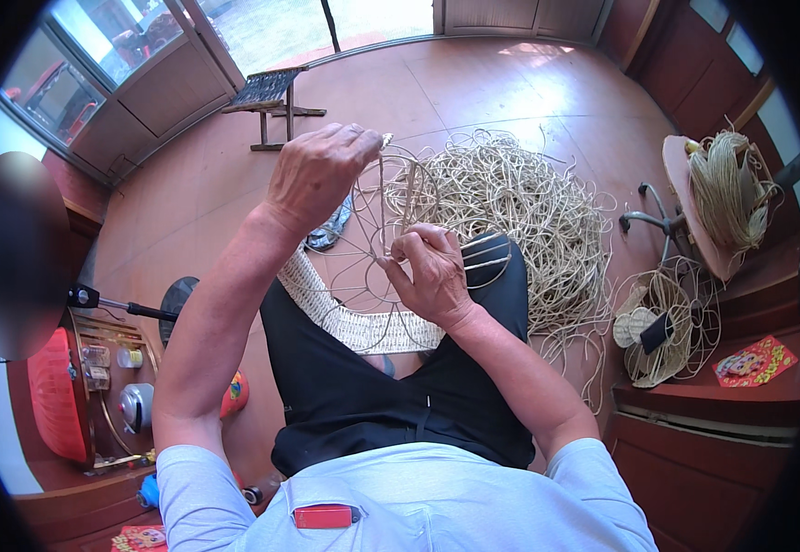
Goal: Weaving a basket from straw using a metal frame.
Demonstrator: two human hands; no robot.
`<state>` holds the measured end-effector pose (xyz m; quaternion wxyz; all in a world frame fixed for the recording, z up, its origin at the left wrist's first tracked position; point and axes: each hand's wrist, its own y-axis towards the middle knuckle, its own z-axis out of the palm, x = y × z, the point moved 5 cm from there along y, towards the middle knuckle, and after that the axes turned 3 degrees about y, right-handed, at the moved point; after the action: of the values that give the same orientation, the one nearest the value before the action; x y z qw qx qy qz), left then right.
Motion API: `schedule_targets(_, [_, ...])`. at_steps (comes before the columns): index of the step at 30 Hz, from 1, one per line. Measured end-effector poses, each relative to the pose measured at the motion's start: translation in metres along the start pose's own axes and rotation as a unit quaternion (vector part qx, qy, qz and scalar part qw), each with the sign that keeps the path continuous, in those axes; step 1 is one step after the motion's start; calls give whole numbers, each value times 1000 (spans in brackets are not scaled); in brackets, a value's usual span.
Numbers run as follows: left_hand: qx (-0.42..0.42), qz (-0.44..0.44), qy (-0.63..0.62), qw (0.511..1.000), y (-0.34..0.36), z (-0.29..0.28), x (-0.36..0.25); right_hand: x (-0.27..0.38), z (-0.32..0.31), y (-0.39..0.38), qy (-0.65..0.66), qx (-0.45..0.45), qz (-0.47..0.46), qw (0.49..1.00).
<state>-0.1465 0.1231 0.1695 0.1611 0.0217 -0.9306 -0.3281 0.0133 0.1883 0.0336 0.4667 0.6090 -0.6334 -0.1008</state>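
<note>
A partly woven basket on a wire frame, with a pale woven band (363,331) curving round its lower side, rests across my thighs. My left hand (325,175) is raised at the frame's upper part, fingers closed on a short bit of pale weaving at its rim. My right hand (429,271) is lower, over the middle of the open wires, with bent fingers closed around pale cord. A loop of cord stretches out to its right. The exact points held are partly hidden under the fingers.
A large tangled pile of cord (547,239) lies beyond my right leg. A chair with hanks of cord (722,193) and a wire basket (657,340) stand at right, a folding stool (267,97) near the glass doors, a round stand (179,299) and tea tray (97,396) at left.
</note>
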Motion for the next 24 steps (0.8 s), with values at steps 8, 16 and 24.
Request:
schedule_targets(8, [16, -79, -94, 992, -1, 29, 8, -4, 1, 1, 3, 12, -11, 1000])
schedule_targets(16, [55, -138, -135, 980, -3, 31, 18, -14, -59, 18, -19, -114, 61, 991])
schedule_targets(24, [123, -152, -165, 967, 4, 29, 22, -60, -83, 37, 102, -154, 202, 962])
